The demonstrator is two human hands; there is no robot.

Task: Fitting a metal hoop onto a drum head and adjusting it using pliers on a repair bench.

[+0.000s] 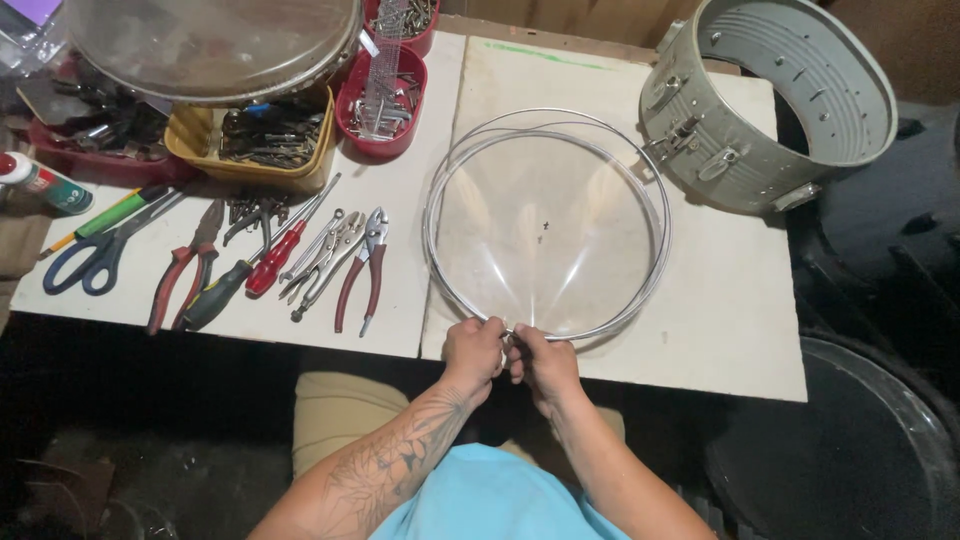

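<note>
A clear drum head (545, 225) in a thin metal hoop (436, 190) lies flat on the white table (720, 300). Both hands meet at the hoop's near edge. My left hand (473, 350) pinches the rim from the left, and my right hand (543, 362) grips it from the right, the fingers of both closed on the hoop. A grey metal drum shell (765, 100) lies on its side at the table's far right, just beyond the hoop.
Pliers (362, 268), locking pliers, screwdrivers (275, 260) and blue-handled scissors (95, 258) lie in a row at the left. Behind them stand a yellow tray (262, 170) and red trays (385, 145) of small metal parts, under a second clear drum head (205, 40). A dark round bin (850, 450) sits at lower right.
</note>
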